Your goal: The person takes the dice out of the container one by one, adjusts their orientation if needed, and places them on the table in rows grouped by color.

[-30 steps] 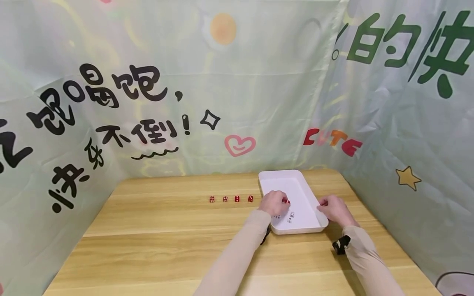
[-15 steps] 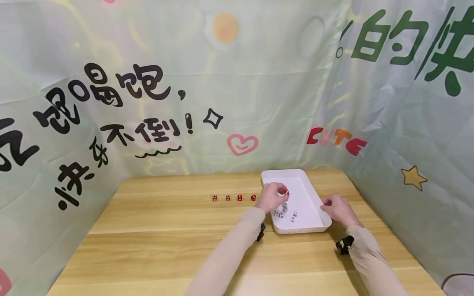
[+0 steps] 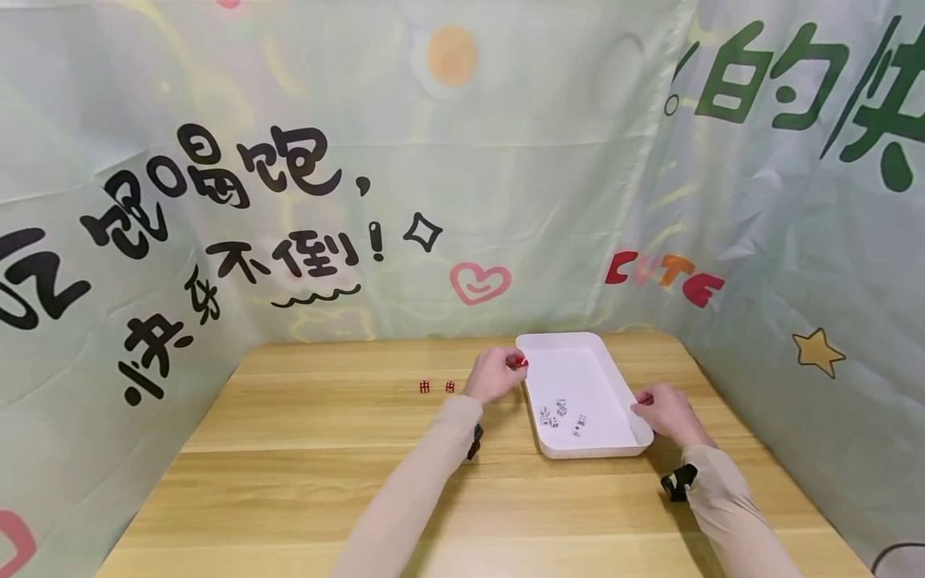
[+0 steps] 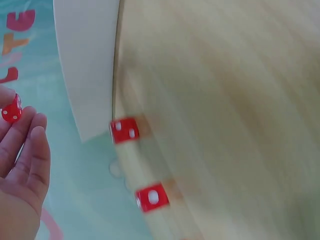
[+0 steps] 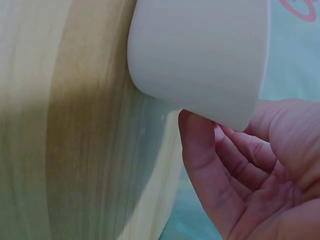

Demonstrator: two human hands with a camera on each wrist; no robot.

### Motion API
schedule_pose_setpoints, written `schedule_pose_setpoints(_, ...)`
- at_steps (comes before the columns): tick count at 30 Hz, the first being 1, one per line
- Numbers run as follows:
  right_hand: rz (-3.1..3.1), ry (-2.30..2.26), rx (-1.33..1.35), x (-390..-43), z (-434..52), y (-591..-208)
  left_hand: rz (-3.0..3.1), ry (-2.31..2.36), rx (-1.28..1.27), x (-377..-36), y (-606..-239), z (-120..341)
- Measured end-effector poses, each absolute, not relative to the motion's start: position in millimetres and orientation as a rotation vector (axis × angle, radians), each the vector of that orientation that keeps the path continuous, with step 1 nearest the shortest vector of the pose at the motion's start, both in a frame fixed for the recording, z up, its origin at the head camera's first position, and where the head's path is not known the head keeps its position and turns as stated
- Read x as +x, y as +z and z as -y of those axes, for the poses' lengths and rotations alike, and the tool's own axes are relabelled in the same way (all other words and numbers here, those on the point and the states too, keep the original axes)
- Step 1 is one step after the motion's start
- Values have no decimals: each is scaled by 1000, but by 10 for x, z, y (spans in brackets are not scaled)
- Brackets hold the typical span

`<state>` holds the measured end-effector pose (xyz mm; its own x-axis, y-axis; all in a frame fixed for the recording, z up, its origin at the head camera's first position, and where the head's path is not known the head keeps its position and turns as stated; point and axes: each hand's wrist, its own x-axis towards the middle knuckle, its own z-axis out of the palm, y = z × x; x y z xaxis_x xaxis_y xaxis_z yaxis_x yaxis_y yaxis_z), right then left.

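Pinching a red die [image 3: 516,363] between thumb and fingertips, the left hand [image 3: 493,375] hangs just off the tray's [image 3: 571,343] far-left corner, above the worktop [image 3: 361,449]. Left grip: closed on the die; the wrist view shows it [image 4: 11,109] at the fingertips [image 4: 30,131], clear of the surface.

Key relation: the row of red dice [image 3: 437,387] on the worktop lies to the left of the held die, running left-right, parallel to the worktop's far edge. Two of them show in the head view; the left hand blocks whatever sits at the row's right end. The left wrist view shows two dice [image 4: 140,162] on the wood just beside the tray edge, so the row's near end looks to be right under the hand. Judgement: the open slot is at the row's right end, between last die and tray, and the left hand is nearer by far.

Right hand [image 3: 668,413] sits at the tray's near-right rim, fingers curled against the wall [image 5: 200,55]; right grip looks closed on the rim, with something red at the fingertips that I cannot make out.

White dice [image 3: 560,414] lie in the tray's near half, well apart from the left hand.
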<state>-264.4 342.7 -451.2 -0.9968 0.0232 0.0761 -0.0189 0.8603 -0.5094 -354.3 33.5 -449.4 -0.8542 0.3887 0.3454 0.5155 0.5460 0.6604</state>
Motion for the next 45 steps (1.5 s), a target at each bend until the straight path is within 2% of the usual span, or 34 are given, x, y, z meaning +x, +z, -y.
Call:
schedule_pose_setpoints(20, 2952, 795, -5, -2570, -3457, -4492, 2713, -1128, -770, -3517, -4460, 459)
schedule_pose_setpoints(36, 2968, 807, -5, -2642, -3452, -4497, 2768, -1058, -813, -3521, -4441, 1306)
schedule_pose_setpoints(45, 2958, 829, 17, -2651, -3421, -4513, 2812, -1137, -659, -3543, -4469, 1640)
